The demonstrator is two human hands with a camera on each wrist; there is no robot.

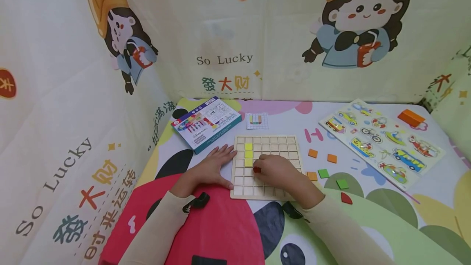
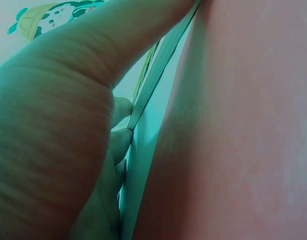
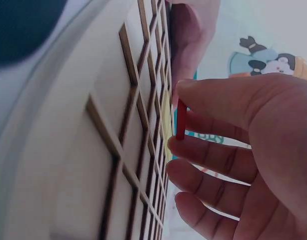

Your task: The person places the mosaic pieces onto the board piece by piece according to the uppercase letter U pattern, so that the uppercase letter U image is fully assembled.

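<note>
A wooden grid board lies on the table, with three yellow square tiles in a column in its cells. My right hand is over the board and pinches a thin red tile between thumb and fingertips, close to the grid just below the lowest yellow tile. Its outline is mostly hidden by the fingers. My left hand rests at the board's left edge, fingers spread and thumb near the lower left corner. In the left wrist view, the board's side edge shows beyond the thumb.
Right of the board lie orange square tiles, green square tiles and a red quarter-round tile. A pattern card and a game box are behind. Farther right are a vehicle picture board and an orange block.
</note>
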